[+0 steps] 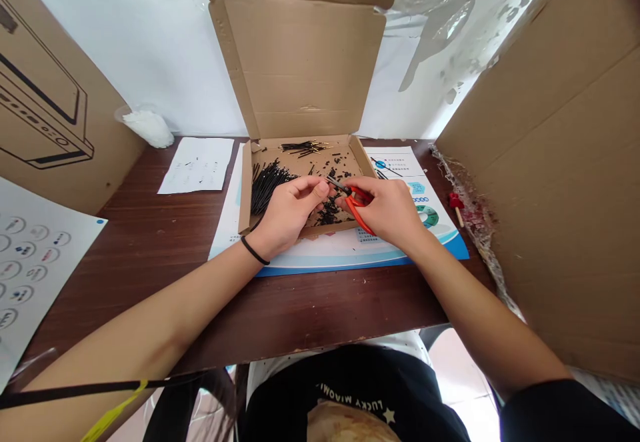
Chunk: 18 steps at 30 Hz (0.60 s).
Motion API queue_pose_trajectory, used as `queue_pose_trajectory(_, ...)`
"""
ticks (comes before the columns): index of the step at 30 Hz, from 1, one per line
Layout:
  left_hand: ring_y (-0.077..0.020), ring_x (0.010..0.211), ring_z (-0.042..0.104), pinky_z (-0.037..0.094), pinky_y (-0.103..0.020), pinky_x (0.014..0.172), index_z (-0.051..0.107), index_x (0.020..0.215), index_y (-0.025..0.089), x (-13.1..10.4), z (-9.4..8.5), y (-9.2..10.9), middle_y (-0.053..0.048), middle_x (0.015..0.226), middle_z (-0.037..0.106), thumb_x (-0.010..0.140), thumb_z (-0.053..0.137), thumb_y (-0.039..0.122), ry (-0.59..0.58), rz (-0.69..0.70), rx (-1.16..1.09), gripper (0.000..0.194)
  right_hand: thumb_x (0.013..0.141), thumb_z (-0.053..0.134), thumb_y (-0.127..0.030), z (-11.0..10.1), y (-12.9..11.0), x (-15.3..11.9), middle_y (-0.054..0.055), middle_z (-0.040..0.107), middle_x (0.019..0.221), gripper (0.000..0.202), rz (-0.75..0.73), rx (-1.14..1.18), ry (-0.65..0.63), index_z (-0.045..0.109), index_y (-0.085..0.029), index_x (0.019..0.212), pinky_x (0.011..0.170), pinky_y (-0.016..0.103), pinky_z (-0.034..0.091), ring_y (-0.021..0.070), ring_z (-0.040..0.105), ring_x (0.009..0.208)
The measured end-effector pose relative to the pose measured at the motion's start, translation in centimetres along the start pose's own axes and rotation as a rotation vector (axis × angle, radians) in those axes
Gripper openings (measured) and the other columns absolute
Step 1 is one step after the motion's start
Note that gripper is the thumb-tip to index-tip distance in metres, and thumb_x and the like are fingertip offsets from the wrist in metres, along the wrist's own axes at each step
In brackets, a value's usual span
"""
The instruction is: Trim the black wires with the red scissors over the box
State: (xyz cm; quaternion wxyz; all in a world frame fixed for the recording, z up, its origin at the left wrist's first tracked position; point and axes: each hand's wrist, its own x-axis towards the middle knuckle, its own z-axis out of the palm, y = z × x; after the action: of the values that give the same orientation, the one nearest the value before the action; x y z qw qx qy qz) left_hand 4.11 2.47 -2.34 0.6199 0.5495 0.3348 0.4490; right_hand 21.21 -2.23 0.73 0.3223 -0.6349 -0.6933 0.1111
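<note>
Left hand (286,215) fingertips pressed together, contents unclear; right hand (394,207) grips red-handled cutters (357,214). Judged midway: black wire pile (269,185) left, smaller bundle (301,148) likely done.

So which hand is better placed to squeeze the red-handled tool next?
Likely the right hand: it already grips the red-handled tool, its tip pointing toward the left hand. The left's thumb and finger are pinched near that tip, over the open box, so it seems better for steadying.

The brown table (320,302) bears poster (323,255) — and paper (197,170).
</note>
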Motion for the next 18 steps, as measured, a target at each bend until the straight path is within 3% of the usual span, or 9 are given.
queue_pose_trajectory(6,-0.0097,0.065,0.054,0.045,-0.024,0.058,0.066,0.081,0.019,-0.16,0.23,0.29,-0.004,0.086,0.068,0.081,0.069,0.052,-0.027,0.033,0.052,0.033,0.077,0.07,-0.038,-0.28,0.09,0.07,0.0,0.064,0.062,0.025,-0.016,-0.036,0.052,0.078,-0.023,0.095,0.06,0.028,0.036,0.0138,0.048,0.056)
queue_pose_trajectory(15,-0.0088,0.055,0.048,0.035,-0.024,0.048,0.068,0.085,0.019,-0.05,0.1,0.32,-0.004,0.081,0.068,0.084,0.064,0.058,-0.005,0.09,0.199,0.039,0.077,0.069,-0.038,-0.7,-0.29,0.04,0.0,0.061,0.06,0.024,0.023,-0.017,-0.017,0.078,-0.021,0.092,0.058,0.027,0.032,0.0125,0.043,0.056)
queue_pose_trajectory(18,-0.0105,0.061,0.054,0.041,-0.024,0.055,0.069,0.086,0.018,-0.07,0.03,0.4,-0.005,0.084,0.07,0.084,0.062,0.061,0.0,0.138,0.274,0.043,0.078,0.068,-0.039,-0.77,-0.29,0.01,-0.001,0.059,0.058,0.023,0.011,-0.048,-0.023,0.077,-0.021,0.089,0.058,0.027,0.031,0.0125,0.042,0.055)
